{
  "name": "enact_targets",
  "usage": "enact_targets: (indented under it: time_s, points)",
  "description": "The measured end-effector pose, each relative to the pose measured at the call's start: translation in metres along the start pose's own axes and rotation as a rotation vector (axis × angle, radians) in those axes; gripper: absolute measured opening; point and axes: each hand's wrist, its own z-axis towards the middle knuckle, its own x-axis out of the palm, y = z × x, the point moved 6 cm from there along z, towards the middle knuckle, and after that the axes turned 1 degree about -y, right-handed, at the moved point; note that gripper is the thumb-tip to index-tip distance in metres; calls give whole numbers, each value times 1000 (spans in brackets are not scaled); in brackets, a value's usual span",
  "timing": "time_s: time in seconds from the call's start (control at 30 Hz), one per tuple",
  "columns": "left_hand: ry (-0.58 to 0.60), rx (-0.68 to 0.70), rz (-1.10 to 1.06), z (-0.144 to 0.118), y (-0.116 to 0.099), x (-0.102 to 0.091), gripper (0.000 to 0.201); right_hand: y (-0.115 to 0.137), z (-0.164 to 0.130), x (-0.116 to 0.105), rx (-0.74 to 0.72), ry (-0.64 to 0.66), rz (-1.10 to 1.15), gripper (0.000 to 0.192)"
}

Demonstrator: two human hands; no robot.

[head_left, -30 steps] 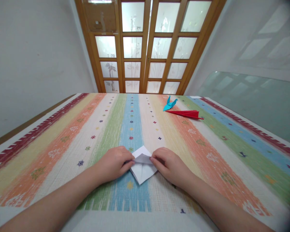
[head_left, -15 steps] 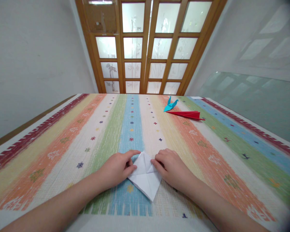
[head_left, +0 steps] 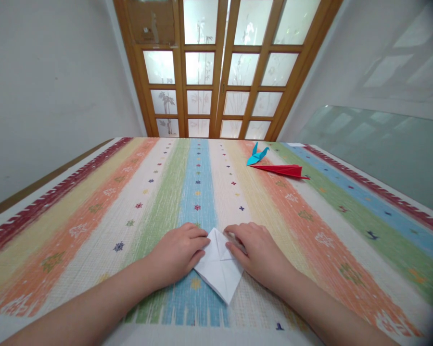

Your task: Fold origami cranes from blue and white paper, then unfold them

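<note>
The head view looks down along a bench (head_left: 94, 211) covered with a cloth woven in long stripes of red, yellow, orange, cream, green and blue, dotted with small motifs. Near the front edge, on the blue stripe, lies a white folded paper (head_left: 218, 264), a flat kite-like shape with creases crossing its middle and its sharp point aimed toward the viewer. The left hand (head_left: 178, 250) rests palm down on the paper's left edge, fingers curled and pressing it flat against the cloth. The right hand (head_left: 258, 250) does the same on the right edge, fingertips touching the upper right fold. Neither hand lifts the paper; both pin it to the bench. Two bare forearms reach in from the bottom corners. Well apart, toward the far right of the bench, a blue paper crane (head_left: 257, 155) stands just beside a flat red folded paper (head_left: 283, 170). Behind the bench stand wooden doors (head_left: 216, 72) with frosted glass panes.
</note>
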Motion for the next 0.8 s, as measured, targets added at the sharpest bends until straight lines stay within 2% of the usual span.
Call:
enact_targets:
  time_s: [0.07,0.4,0.57,0.67,0.8]
  points:
    - [9,27,26,0,-2,1,31,1,0,1,-41,5,22,26]
    - [55,37,88,-3,-2,7,50,9,0,4,-146,49,25,26]
    - [80,25,111,-3,-3,8,50,15,-2,0,-140,87,-23,28]
    - [92,30,111,-3,-2,8,51,12,-2,0,-128,106,-45,37]
    - [108,36,95,-4,4,6,53,3,-4,6,-62,228,-27,46]
